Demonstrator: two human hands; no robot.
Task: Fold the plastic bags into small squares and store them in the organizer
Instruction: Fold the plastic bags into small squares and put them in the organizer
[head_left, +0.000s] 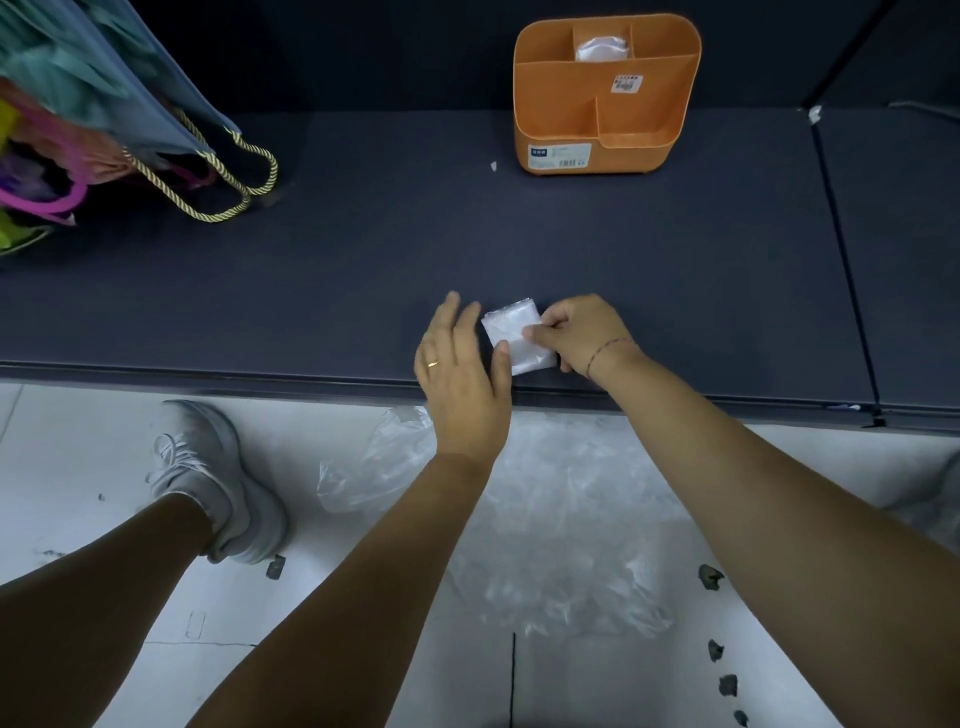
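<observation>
On the pale floor nearest the viewer lies a spread of loose clear plastic bags (550, 525), with one more crumpled bag (374, 467) just left of it, partly under the left forearm. A white shoe (208, 478) stands at near left, and a few dark bits (710, 577) dot the floor at right.

Beyond these runs the near edge of a dark shelf (208, 371), straight from left to right. Both hands work just over that edge. The folded bag (511, 327), a small white square, lies on the shelf close to the lip. The right grip (576, 332) has its fingers curled and pinches the square's right side. The left grip (460, 374) is flat with fingers straight and relaxed, holding nothing; its thumb tip touches the square's near left edge.

Past the hands the shelf runs wide and bare across its middle, giving room to left, right and far. A seam (841, 260) cuts the surface from near to far at right.

At the far side, right of centre, stands the orange organizer (639, 156), well apart from the hands. Another folded bag (602, 49) sits in its far middle compartment; the other compartments show only their walls. A tiny white scrap (493, 166) lies just left of it. At far left, coloured gift bags (104, 104) lean over the shelf, their gold rope handles (228, 192) trailing onto it.
</observation>
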